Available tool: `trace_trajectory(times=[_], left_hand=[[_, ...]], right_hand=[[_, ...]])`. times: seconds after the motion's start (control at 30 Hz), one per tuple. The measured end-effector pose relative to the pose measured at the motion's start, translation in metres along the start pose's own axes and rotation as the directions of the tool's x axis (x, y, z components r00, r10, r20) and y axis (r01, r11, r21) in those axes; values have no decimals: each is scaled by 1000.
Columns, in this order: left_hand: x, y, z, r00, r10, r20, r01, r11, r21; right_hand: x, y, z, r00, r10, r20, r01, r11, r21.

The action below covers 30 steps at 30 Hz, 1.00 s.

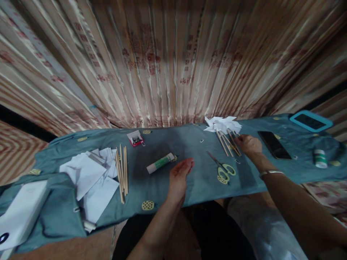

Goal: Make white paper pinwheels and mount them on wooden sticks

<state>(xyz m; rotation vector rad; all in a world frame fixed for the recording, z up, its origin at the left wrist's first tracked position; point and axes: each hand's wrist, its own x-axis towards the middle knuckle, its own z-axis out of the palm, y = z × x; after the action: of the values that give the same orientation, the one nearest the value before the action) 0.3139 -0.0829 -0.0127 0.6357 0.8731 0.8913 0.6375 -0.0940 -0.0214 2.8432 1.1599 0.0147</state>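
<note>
Over the middle of the cloth, my left hand (179, 177) holds nothing; its fingers are stretched out and lie near a green-and-white glue stick (160, 163). At the back right, several white paper pinwheels (223, 124) on wooden sticks lie bunched with their heads overlapping. The fingers of my right hand (249, 145) are closed at the stick of the rightmost pinwheel, though the fingertips are partly hidden. Between my hands rest scissors (222, 169) with yellow-green handles, blades pointing away from me.
Left of the glue stick are loose wooden sticks (123, 173), white paper sheets (90, 173) and a small red-and-white box (135, 138) of metal bits. A white device (23, 213) sits far left. Rightward lie a phone (274, 144), a green-and-white tub (320, 159) and a blue-framed tablet (311, 121).
</note>
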Motion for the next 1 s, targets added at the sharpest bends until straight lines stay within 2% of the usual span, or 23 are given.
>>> trace_trajectory(times=[0.27,0.47,0.77,0.87,1.0], left_hand=[[2,-1,2,1000,-5,-14,5,1000,11],[3,-2,2,1000,-5,-20,6,1000,23],[4,-3,1,1000,-2,-7,2,999,33],[3,-3,1,1000,0,-5,0,999,32],[3,-4,0,1000,10,-6,-10,999,31]], right_hand=[[4,-6,11,999,-4,37,5,1000,-4],[5,-2,9,999,-3,35,3,1000,-10],[-12,-7,0,995,-97,-26,95,993,-66],[-16,-14,2,990,-140,-1,140,988,-71],[-16,-19,5,990,-139,29,141,987,-78]])
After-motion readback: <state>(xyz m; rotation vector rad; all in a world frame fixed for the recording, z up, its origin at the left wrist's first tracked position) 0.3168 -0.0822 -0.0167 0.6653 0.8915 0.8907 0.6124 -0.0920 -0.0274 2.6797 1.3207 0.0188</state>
